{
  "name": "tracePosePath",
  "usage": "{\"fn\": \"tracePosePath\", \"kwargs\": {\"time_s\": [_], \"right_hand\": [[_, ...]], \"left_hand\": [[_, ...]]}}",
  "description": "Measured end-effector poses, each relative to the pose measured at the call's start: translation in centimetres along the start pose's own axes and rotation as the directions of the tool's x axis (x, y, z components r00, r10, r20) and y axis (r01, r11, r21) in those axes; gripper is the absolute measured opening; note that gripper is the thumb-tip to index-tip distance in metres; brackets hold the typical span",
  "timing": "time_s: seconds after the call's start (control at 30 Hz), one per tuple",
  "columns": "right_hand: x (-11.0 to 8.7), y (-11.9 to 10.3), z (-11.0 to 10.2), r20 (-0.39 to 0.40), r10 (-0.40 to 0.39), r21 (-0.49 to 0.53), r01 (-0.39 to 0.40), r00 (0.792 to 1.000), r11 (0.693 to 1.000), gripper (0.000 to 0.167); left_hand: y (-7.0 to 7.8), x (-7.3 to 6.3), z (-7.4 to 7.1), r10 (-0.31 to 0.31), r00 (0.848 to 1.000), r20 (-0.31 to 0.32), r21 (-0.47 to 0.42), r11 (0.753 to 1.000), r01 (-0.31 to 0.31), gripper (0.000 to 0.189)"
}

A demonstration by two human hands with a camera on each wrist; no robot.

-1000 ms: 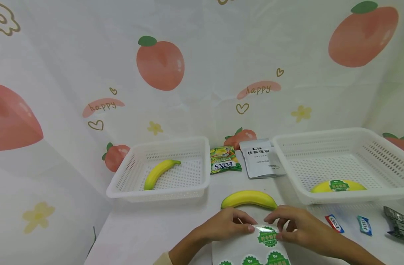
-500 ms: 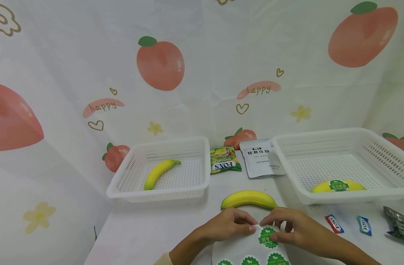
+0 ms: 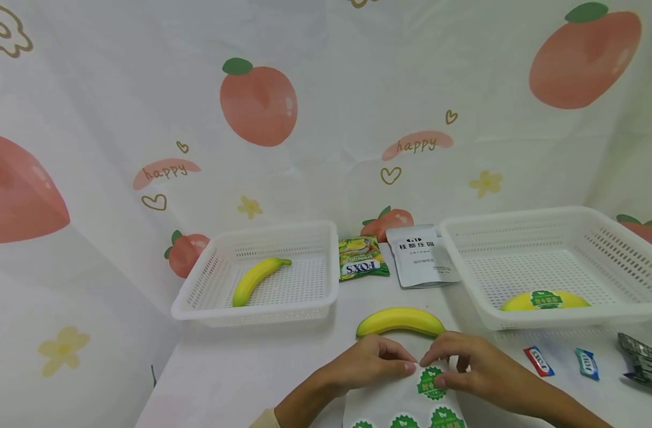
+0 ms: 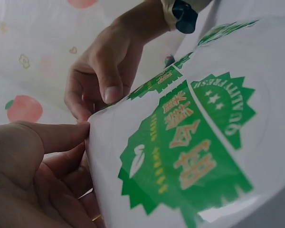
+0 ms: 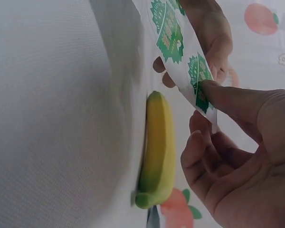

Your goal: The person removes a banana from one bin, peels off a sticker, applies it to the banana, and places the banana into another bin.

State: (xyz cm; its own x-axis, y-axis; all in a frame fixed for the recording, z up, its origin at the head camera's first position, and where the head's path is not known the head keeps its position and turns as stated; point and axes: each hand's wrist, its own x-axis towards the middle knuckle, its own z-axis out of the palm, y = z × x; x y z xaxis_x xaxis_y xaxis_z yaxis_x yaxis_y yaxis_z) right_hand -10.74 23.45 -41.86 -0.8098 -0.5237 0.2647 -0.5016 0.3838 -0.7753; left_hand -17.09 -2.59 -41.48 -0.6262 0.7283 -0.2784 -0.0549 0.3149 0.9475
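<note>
A white sheet of green stickers (image 3: 379, 407) is held up between both hands. My left hand (image 3: 365, 362) pinches its top edge between thumb and fingers; the left wrist view shows the thumb on the sheet's corner (image 4: 97, 126). At the upper right of the sheet, my right hand (image 3: 478, 371) has its thumb on one green sticker (image 5: 198, 78) and its fingers behind the edge. Whether that sticker is lifting, I cannot tell. Just beyond the hands a yellow banana (image 3: 400, 321) lies on the table, apart from them.
A white basket (image 3: 261, 313) with a banana (image 3: 256, 282) stands left. The right basket (image 3: 572, 321) holds a stickered banana (image 3: 572, 300). Between them are a green candy bag (image 3: 360, 258) and a silver pouch (image 3: 422, 258). Small wrappers (image 3: 539, 361) and a black packet (image 3: 643, 359) lie right.
My right hand has moved slightly left along the sheet's top edge, its fingertips now close to the left hand's. The left hand stays nearly still.
</note>
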Motion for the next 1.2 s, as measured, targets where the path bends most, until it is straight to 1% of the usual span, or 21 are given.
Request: {"fn": "tracePosePath", "kwargs": {"time_s": [0.07, 0.2, 0.3, 0.37, 0.47, 0.53, 0.6, 0.63, 0.73, 0.87, 0.97, 1.2], "right_hand": [[0.02, 0.0, 0.04, -0.005, 0.008, -0.005, -0.008, 1.0, 1.0, 0.024], [0.03, 0.03, 0.16, -0.034, -0.011, -0.025, 0.011, 0.999, 1.0, 0.024], [0.09, -0.03, 0.21, -0.049, -0.007, -0.032, 0.005, 0.999, 0.999, 0.018], [0.16, -0.11, 0.18, -0.048, 0.019, -0.032, -0.02, 0.999, 0.999, 0.017], [0.32, -0.29, 0.1, -0.023, 0.087, -0.016, -0.088, 0.996, 0.996, 0.02], [0.4, -0.36, 0.03, 0.0, 0.118, -0.008, -0.118, 0.993, 0.993, 0.025], [0.46, -0.4, 0.02, 0.02, 0.139, 0.004, -0.139, 0.99, 0.99, 0.025], [0.46, -0.39, 0.03, 0.022, 0.135, 0.007, -0.135, 0.991, 0.991, 0.024], [0.39, -0.28, 0.13, 0.005, 0.083, 0.0, -0.083, 0.996, 0.997, 0.021], [0.24, -0.09, 0.33, -0.05, -0.004, -0.03, 0.002, 0.999, 1.0, 0.02], [0.2, -0.02, 0.42, -0.086, -0.04, -0.049, 0.036, 0.995, 0.998, 0.021], [0.3, 0.15, 0.58, -0.144, -0.09, -0.061, 0.082, 0.986, 0.995, 0.024]], "left_hand": [[0.02, -0.01, -0.02, -0.003, 1.0, 0.002, -0.001, 1.0, 0.003, 0.019], [0.19, -0.08, 0.04, -0.008, 1.0, 0.001, -0.002, 1.0, 0.008, 0.019], [0.31, -0.1, 0.11, -0.019, 1.0, -0.014, -0.005, 1.0, 0.019, 0.02], [0.32, -0.11, 0.06, -0.03, 0.999, -0.022, -0.009, 1.0, 0.03, 0.02], [0.23, -0.12, -0.03, -0.036, 0.999, -0.022, -0.025, 0.999, 0.035, 0.02], [0.19, -0.11, -0.07, -0.029, 1.0, -0.013, -0.036, 0.999, 0.028, 0.021], [0.14, -0.11, -0.03, -0.019, 1.0, -0.002, -0.047, 0.999, 0.019, 0.021], [0.13, -0.11, -0.01, -0.014, 1.0, 0.003, -0.051, 0.999, 0.014, 0.021], [0.14, -0.1, 0.12, -0.004, 1.0, 0.006, -0.049, 0.999, 0.004, 0.021], [0.19, -0.05, 0.24, -0.005, 1.0, 0.007, -0.05, 0.999, 0.005, 0.021], [0.21, 0.02, 0.28, -0.011, 1.0, 0.007, -0.062, 0.998, 0.011, 0.022], [0.17, 0.14, 0.24, -0.021, 1.0, 0.005, -0.099, 0.995, 0.021, 0.023]]}}
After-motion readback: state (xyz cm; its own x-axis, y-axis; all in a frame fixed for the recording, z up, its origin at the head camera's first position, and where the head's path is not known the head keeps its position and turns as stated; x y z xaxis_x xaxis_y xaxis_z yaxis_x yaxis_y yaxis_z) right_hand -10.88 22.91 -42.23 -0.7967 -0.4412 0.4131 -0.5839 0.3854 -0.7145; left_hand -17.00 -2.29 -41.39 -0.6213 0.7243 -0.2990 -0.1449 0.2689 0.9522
